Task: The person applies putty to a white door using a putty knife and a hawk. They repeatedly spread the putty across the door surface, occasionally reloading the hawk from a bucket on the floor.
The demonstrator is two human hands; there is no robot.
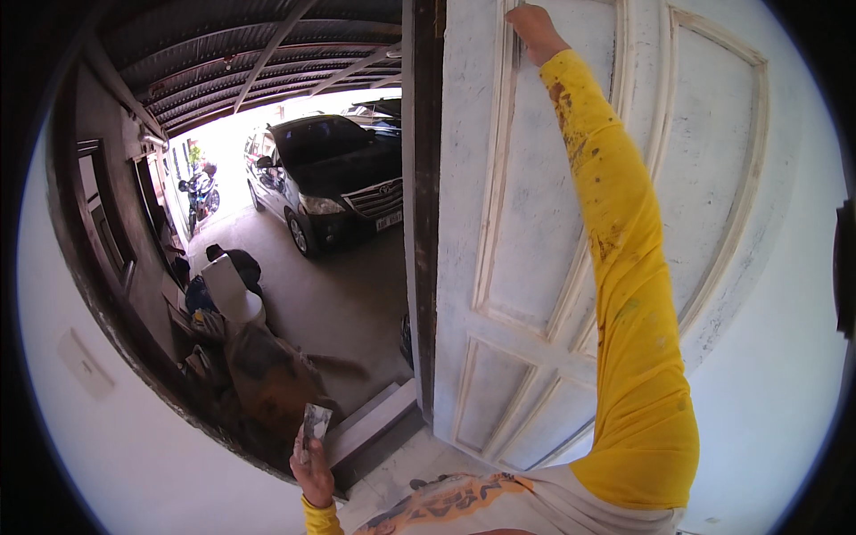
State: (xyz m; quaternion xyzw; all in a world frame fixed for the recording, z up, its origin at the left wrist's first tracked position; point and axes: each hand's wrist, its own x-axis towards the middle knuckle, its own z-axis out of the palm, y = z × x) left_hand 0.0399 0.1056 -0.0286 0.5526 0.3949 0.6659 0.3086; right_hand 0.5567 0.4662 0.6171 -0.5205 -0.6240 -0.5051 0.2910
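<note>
"Where are your two hands?"

"My right hand (538, 36) is high, at the beige moulding (495, 178) of the white panelled door (535, 223). Its fingers are bent, but I cannot tell if they pinch something. My left hand (312, 473) is low, and it pinches a flat, smeared plate (316, 421) between thumb and fingers."

"And the door, how is it placed?"

"It stands upright, below and around my right hand. From my left hand it is to the right, well apart. Beyond my left hand, far outside, there is a dark car (334, 165)."

"How much of the door is done?"

"The panels under my right hand have a whitish cover already, I would judge, but it is uneven, with grey marks. The lower panel (493, 392) looks similar."

"So what is left?"

"In my judgement, the surface is not finished: the mouldings look more beige than the panels. How much is left I cannot say exactly, because my yellow sleeve (629, 241) hides one part."
</note>
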